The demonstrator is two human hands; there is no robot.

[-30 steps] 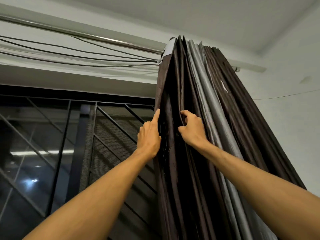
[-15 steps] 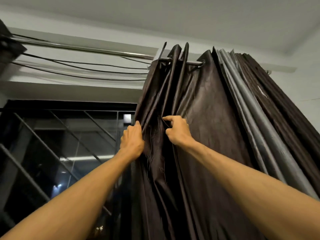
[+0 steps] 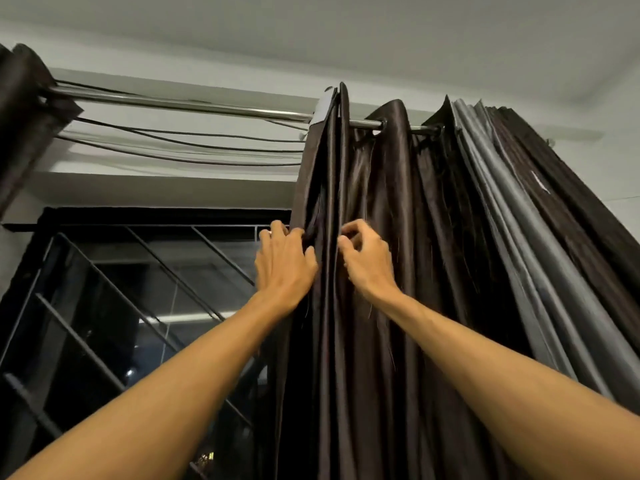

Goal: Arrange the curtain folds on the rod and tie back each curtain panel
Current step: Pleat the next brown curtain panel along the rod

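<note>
Entry: brown curtain panel point(image 3: 381, 209), hung by eyelets on the steel rod point(image 3: 194, 105), at my 12 o'clock. My left hand point(image 3: 284, 268) curls its fingers round the panel's leading folds. At its 3 o'clock my right hand point(image 3: 367, 261) pinches one fold between thumb and forefinger. Also a grey panel point(image 3: 512, 220) at 2 o'clock and a window grille point(image 3: 114, 296) at 8 o'clock.

window grille point(image 3: 114, 299): dark diagonal bars | cables point(image 3: 194, 147): sagging above window | ceiling point(image 3: 346, 36): white
</note>
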